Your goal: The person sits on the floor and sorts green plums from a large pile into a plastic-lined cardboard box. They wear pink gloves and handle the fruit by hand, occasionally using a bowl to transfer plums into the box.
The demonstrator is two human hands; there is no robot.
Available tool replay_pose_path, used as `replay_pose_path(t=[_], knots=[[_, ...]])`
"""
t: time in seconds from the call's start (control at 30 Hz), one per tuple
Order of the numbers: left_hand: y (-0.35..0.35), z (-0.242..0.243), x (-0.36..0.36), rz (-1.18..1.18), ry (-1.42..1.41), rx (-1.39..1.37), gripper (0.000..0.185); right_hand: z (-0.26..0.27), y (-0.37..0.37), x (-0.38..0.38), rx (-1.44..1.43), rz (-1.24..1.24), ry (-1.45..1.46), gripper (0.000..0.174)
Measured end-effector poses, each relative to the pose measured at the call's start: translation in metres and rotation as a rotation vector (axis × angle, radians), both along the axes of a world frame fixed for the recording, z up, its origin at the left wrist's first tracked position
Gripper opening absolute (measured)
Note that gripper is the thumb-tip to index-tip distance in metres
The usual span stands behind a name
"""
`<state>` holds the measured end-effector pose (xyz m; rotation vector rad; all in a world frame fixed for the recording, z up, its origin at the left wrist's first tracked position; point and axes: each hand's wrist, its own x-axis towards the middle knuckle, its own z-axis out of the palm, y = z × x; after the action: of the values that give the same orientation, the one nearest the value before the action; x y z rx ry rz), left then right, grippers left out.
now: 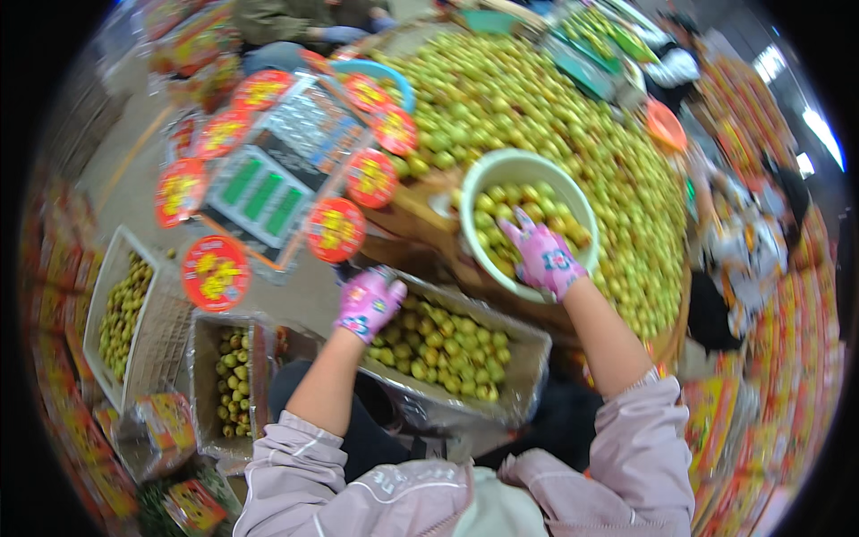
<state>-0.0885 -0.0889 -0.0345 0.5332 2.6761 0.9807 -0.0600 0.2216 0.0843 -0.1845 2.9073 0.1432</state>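
Observation:
My right hand (545, 258), in a pink floral glove, reaches into a pale green plastic bucket (471, 201), its fingers spread over green-brown jujube-like fruit (500, 198). The bucket leans at the edge of a large heap of the same fruit (483, 87). My left hand (369, 302), gloved alike, is at the upper left rim of a lined carton (530, 349) holding more fruit; whether it grips the rim is unclear. A digital scale (258, 194) with green displays and red round stickers stands beyond my left hand.
A white crate (144, 315) and a second lined box (201, 382), both with fruit, stand at the left. A blue basin (406, 87) is behind the scale. A person (745, 235) is at the right, near an orange basin (666, 126). Printed cartons (798, 335) are stacked around.

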Motion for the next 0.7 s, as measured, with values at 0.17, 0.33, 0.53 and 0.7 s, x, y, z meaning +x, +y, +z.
replay_pose_path(t=[0.17, 0.33, 0.53, 0.7], knots=[[0.0, 0.006, -0.002, -0.035, -0.08, -0.064, 0.039, -0.032, 0.012, -0.017, 0.162, 0.13, 0.042, 0.06], [-0.006, -0.002, -0.005, -0.048, -0.087, -0.084, 0.039, -0.022, 0.008, -0.007, 0.175, 0.252, 0.039, 0.048], [-0.004, -0.006, -0.008, 0.005, -0.14, 0.04, 0.042, -0.061, 0.035, -0.019, -1.018, -0.22, 0.637, 0.04], [-0.018, -0.01, -0.005, 0.065, -0.132, 0.054, 0.048, -0.011, 0.035, -0.007, -2.383, -0.927, 0.358, 0.035]])
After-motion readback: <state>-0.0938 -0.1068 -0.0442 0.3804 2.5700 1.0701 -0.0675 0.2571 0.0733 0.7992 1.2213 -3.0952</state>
